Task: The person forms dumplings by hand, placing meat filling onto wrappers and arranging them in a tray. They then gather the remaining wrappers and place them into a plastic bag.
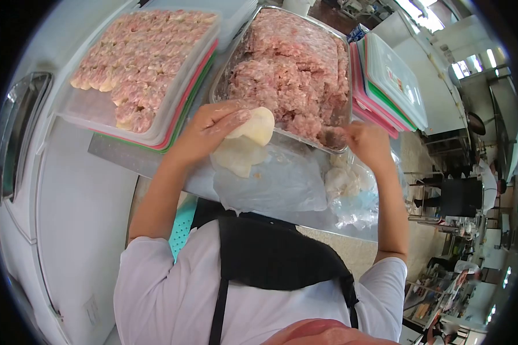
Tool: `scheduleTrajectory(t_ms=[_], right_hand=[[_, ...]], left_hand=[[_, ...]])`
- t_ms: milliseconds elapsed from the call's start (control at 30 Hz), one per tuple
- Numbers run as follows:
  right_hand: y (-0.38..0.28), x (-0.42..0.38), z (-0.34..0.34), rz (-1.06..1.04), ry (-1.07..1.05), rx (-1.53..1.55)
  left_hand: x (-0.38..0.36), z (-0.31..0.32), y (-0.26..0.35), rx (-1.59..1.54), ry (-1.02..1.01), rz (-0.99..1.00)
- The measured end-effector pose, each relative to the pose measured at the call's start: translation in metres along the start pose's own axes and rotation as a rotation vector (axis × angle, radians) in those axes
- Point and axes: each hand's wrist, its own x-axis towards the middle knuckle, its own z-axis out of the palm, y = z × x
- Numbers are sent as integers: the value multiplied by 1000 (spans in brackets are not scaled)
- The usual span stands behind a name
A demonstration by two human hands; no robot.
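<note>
My left hand (pixel 218 126) is closed on a pale round dough wrapper (pixel 258 127), held in front of the meat tray. Below it, more thin dough wrappers (pixel 239 156) lie on a sheet of clear plastic (pixel 288 181). My right hand (pixel 367 141) is closed at the near right corner of the metal tray (pixel 221 80), gripping what looks like a small grey metal tool (pixel 331 137). Most of that tool is hidden by fingers and meat. Pink minced meat (pixel 290 69) fills the tray, lower and broken up toward me.
At left, a plastic tray (pixel 77 109) with rows of filled dumplings (pixel 149 52) sits on stacked coloured trays. Stacked lids (pixel 394 83) stand at right. A crumpled plastic bag (pixel 354 195) lies near the table's front edge. Other people are in the far right background.
</note>
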Motion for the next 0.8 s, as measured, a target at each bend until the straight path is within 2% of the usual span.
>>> scheduleTrajectory(t_ms=[67, 133, 233, 333, 433, 500, 600, 633, 733, 800], right_hand=[[-13, -9, 16, -49, -41, -173], [-20, -15, 17, 44, -54, 34], [-11, -24, 36, 218, 5, 486], [-8, -24, 48, 290, 116, 834], [-17, -11, 43, 342, 114, 1134], [-30, -4, 40, 424, 36, 1436], [-56, 11, 38, 515, 106, 1483], [-56, 13, 39, 514, 68, 1517], [-64, 19, 38, 499, 104, 1600], [-64, 20, 38, 471, 135, 1657]], left_hand=[[2, 1, 2, 82, 17, 48], [4, 2, -6, 195, 39, 116], [-1, 7, -2, -119, -2, -55], [0, 15, -11, -504, 76, -151], [19, 29, 5, -272, -26, -76], [32, 48, -5, -161, 76, -10], [43, 69, -12, 57, 182, 74], [44, 73, -13, 136, 206, 99], [42, 77, -14, 400, 148, 295], [40, 75, -7, 248, 99, 211]])
